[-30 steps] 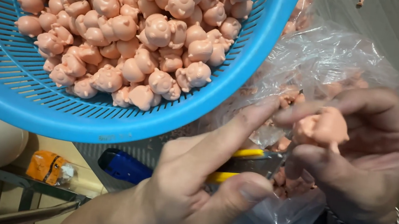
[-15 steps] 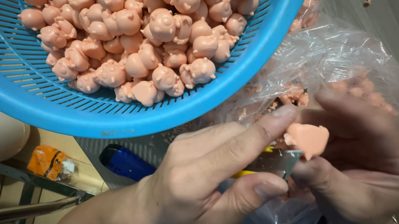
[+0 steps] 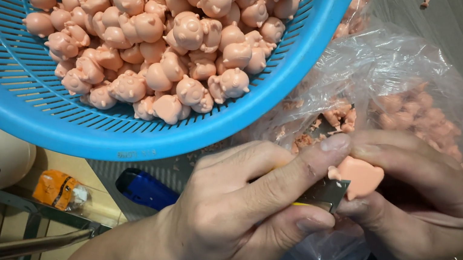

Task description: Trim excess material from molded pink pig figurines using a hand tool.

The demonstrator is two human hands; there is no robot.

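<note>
Left hand [image 3: 231, 215] grips a blade [image 3: 325, 193], right hand [image 3: 416, 200] a pink figure [image 3: 362, 177], before the clear bag [image 3: 398, 81].

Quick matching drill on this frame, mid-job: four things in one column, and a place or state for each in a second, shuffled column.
Things:
1. blue basket
2. clear plastic bag
3. pink figure
4. blade

Places or states:
A. pinched in the right hand
B. held in the left hand, edge against the figure
C. heaped with pink figures, upper left
D. behind the hands, holding pink pieces and scraps

Pairs: 1-C, 2-D, 3-A, 4-B
</note>
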